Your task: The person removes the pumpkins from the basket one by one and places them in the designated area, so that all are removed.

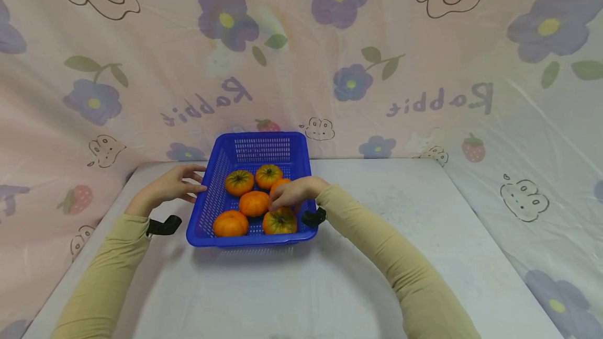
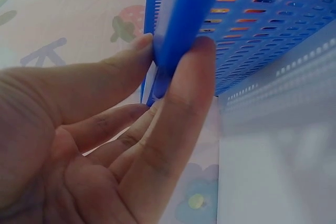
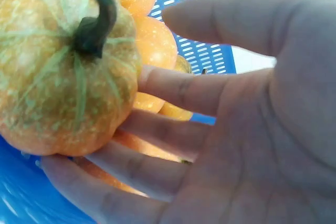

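A blue plastic basket (image 1: pixel 202 224) with slotted walls stands on the table and holds several small orange pumpkins (image 1: pixel 231 223). At its left side, my left hand (image 1: pixel 175 184) pinches the rim (image 2: pixel 181 19), thumb on one face and a finger on the other. My right hand (image 1: pixel 297 192) reaches inside over the right part of the basket. In the right wrist view its fairly straight fingers (image 3: pixel 178 90) lie against the side of a green-streaked pumpkin (image 3: pixel 42 98) with a dark curved stem, while the thumb stays apart from it. One orange pumpkin (image 1: pixel 279 185) is partly hidden behind this hand.
The white table (image 1: pixel 400 213) stretches out on both sides and in front of the basket. Behind it hangs a pink curtain (image 1: pixel 292 67) printed with flowers and rabbits. Each wrist carries a black strap mount (image 1: pixel 164 225).
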Available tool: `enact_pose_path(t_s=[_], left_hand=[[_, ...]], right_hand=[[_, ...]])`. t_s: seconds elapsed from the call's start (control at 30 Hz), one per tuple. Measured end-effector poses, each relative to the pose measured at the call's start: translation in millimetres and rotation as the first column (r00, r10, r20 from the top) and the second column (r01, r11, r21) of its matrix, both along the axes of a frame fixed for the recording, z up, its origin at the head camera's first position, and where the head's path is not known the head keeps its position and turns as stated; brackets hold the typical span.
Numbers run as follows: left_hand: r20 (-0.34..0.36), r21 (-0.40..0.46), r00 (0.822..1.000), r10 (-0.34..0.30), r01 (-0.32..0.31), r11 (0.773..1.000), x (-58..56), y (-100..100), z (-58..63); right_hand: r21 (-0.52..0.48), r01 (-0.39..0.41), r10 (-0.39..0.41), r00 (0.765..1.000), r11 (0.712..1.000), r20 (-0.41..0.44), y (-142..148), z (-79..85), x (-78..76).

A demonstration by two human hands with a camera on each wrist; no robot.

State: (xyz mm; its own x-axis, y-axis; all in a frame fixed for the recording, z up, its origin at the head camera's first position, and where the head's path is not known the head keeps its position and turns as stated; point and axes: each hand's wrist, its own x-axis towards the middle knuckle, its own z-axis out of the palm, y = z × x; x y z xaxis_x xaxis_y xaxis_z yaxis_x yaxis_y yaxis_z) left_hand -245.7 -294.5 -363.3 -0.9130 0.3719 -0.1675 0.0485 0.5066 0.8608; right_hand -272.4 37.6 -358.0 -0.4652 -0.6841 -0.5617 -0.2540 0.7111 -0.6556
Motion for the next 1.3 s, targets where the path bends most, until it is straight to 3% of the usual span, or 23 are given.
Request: enact_pose_path(t_s=[0.53, 1.3], left_hand=[[0.007, -0.004, 1.0, 0.001, -0.001, 1.0, 1.2, -0.1, 1.3], [0.0, 0.014, 1.0, -0.005, 0.005, 1.0, 2.1, 1.7, 0.6]], right_hand=[[-0.019, -0.134, 0.133, 0.988, 0.991, -0.08, 3.7, 4.0, -0.7], [-0.024, -0.177, 0.172, 0.975, 0.984, -0.137, 4.0, 3.3, 1.2]])
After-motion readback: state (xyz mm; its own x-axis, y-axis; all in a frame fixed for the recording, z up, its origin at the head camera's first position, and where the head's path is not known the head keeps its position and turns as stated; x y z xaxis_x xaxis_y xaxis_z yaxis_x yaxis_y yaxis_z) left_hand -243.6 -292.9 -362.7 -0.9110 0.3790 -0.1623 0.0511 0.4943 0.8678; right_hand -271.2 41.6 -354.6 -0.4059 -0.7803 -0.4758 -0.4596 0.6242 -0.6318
